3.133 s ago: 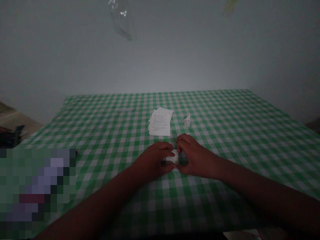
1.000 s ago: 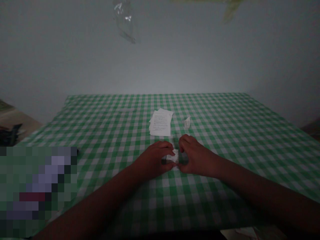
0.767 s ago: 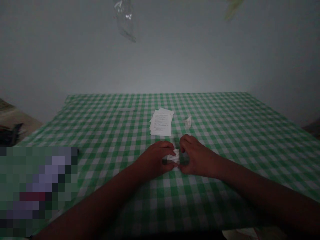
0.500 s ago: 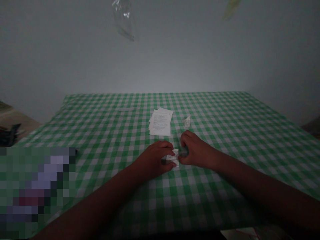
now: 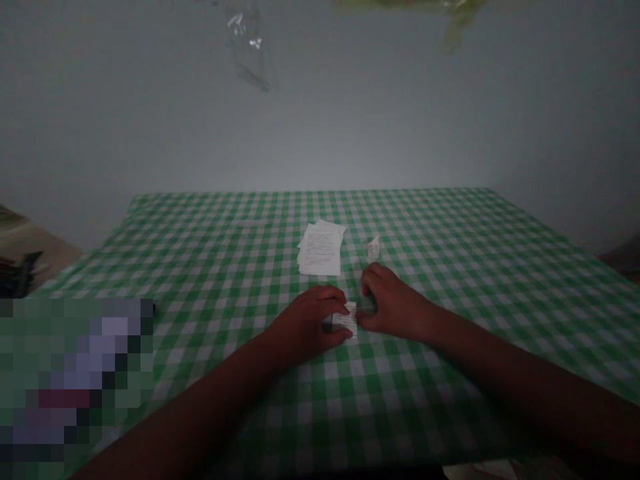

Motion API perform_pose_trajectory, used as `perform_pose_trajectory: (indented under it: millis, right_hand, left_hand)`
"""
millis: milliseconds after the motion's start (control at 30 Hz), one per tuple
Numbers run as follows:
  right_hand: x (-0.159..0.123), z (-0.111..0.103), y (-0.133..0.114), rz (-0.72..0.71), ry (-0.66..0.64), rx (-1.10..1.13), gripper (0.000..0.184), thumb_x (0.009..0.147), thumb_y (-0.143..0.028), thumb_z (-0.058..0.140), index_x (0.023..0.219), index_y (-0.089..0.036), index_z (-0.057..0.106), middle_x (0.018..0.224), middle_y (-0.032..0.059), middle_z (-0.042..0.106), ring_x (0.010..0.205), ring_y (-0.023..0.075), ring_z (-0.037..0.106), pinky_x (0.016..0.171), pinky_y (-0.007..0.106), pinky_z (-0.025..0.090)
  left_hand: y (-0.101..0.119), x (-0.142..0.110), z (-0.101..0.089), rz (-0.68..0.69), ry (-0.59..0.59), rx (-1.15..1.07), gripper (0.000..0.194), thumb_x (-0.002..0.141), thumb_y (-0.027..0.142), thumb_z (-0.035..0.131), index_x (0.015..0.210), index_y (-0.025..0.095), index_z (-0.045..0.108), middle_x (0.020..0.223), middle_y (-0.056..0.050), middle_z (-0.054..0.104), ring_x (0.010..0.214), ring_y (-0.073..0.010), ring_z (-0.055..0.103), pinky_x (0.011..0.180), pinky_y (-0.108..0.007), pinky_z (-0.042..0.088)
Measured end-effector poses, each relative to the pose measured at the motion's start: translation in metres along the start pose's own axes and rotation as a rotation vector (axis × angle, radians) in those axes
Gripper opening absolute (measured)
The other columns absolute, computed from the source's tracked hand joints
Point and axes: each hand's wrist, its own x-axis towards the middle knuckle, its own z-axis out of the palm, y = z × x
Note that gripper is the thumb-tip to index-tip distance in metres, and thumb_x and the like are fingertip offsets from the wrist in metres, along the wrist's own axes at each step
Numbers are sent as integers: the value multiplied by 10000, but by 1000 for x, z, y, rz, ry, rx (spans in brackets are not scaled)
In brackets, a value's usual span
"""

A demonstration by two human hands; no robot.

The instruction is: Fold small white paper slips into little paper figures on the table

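A small piece of printed paper (image 5: 345, 321), apparently folded, lies on the checked cloth between my two hands. My left hand (image 5: 313, 321) holds it at its left side, with fingertips at the top and the thumb along the lower part. My right hand (image 5: 393, 300) is on the other side, its thumb tip at the paper's right edge. The fingers of that hand are curled, with a gap between them and the thumb. Beyond the hands lies a loose stack of printed sheets (image 5: 321, 250). A small folded paper (image 5: 373, 249) stands just past my right hand.
A green and white checked cloth (image 5: 200, 280) covers the table, which reaches back to a pale wall (image 5: 320, 133). A clear strip (image 5: 253, 222) lies at the far left. Clear plastic (image 5: 250, 53) hangs on the wall. A pixelated patch hides the near left corner.
The view has tipped up slightly, so everything on the table sits a little lower. Both hands keep nearly the same position at the small paper.
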Motion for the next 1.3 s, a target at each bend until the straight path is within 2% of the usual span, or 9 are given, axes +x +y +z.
perform_pose_trajectory:
  millis: [200, 300, 433, 567, 700, 1100, 1300]
  right_hand:
    - [-10, -3, -16, -50, -72, 19, 336, 635, -229, 719, 799, -223, 426, 898, 45, 489, 859, 226, 496, 741, 374, 462]
    - [-5, 1, -6, -24, -36, 46, 307, 651, -215, 696, 779, -222, 417, 897, 40, 487, 865, 216, 499, 754, 372, 463]
    - [8, 7, 12, 36, 21, 36, 319, 678, -277, 707, 761, -225, 404, 883, 36, 478, 823, 205, 507, 731, 367, 471]
    - [15, 7, 18, 59, 29, 6, 324, 680, -247, 701, 749, -230, 385, 874, 35, 475, 825, 205, 514, 744, 363, 468]
    - [11, 2, 13, 47, 11, 11, 302, 707, -272, 685, 756, -230, 391, 877, 36, 480, 821, 205, 515, 737, 358, 461]
    - [-9, -6, -17, -11, -123, 23, 327, 621, -231, 703, 788, -217, 422, 891, 41, 501, 814, 199, 497, 693, 336, 440]
    - [-7, -2, -14, 11, -111, 27, 334, 627, -239, 712, 772, -217, 411, 869, 31, 490, 808, 193, 492, 688, 326, 420]
  left_hand:
    - [-2, -1, 2, 16, 16, -3, 288, 760, 276, 751, 1027, 220, 660, 1150, -58, 623, 1050, -215, 583, 958, -408, 468]
    - [-1, 0, 1, 5, 8, 3, 292, 752, 268, 759, 1025, 223, 665, 1144, -50, 626, 1046, -211, 585, 958, -405, 469]
    - [1, 0, 1, -6, 1, 4, 281, 753, 263, 768, 1015, 226, 673, 1149, -47, 623, 1057, -211, 580, 967, -400, 466]
    - [0, -1, 1, 1, 16, 1, 284, 761, 266, 768, 1024, 220, 670, 1164, -53, 620, 1064, -213, 575, 970, -398, 464]
    - [0, -1, 1, -5, 15, -5, 299, 747, 256, 782, 1022, 216, 671, 1149, -48, 625, 1048, -204, 580, 963, -387, 467]
    - [-2, 0, 1, 10, 13, 6, 288, 754, 271, 771, 1015, 205, 668, 1129, -54, 621, 1030, -207, 579, 948, -380, 469]
    - [-2, 0, 1, 18, 20, 10, 291, 744, 250, 773, 1011, 203, 670, 1132, -54, 620, 1030, -207, 580, 945, -378, 468]
